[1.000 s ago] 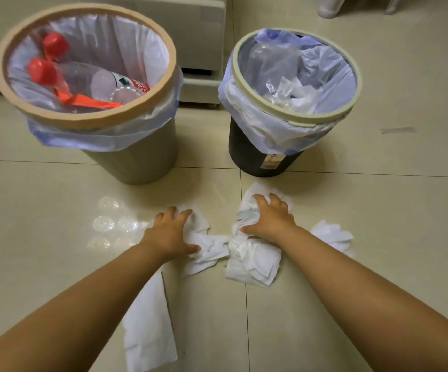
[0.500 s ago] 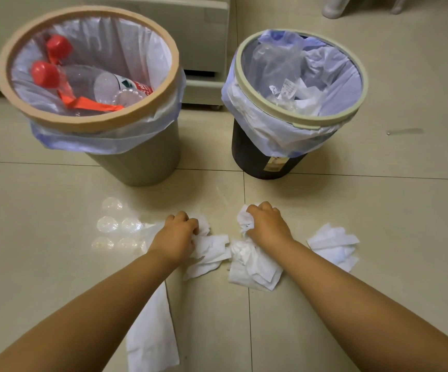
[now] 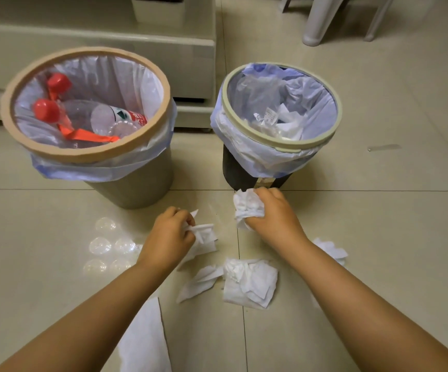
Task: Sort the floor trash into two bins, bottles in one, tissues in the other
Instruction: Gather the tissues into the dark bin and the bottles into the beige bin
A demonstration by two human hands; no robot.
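A person is reaching both bare arms down over a tiled floor (image 3: 56,277), with two lined bins standing ahead. No bottles are showing on the floor, so the bottle half is looking finished. The tissue half is looking only partway done.

From left to right:
- A flat tissue sheet (image 3: 145,342) is lying beside the left forearm.
- The left hand (image 3: 169,237) is curling its fingers round a crumpled tissue (image 3: 204,236), low over the floor. Whether it is lifted clear cannot be told.
- A loose tissue pile (image 3: 249,283) is lying between the forearms.
- The right hand (image 3: 273,216) is clenching a tissue wad (image 3: 247,208) just in front of the dark bin's base.
- A small tissue scrap (image 3: 330,249) is peeking out beyond the right forearm.

So two tissues are in hand, and at least three are waiting on the floor.

The tan bin (image 3: 83,155) on the left is holding clear plastic bottles (image 3: 104,122) with red caps (image 3: 46,110). The dark bin (image 3: 244,175) on the right, rimmed in pale green, is holding crumpled white tissues (image 3: 287,124) and some clear film. Its bottom is partly hidden.
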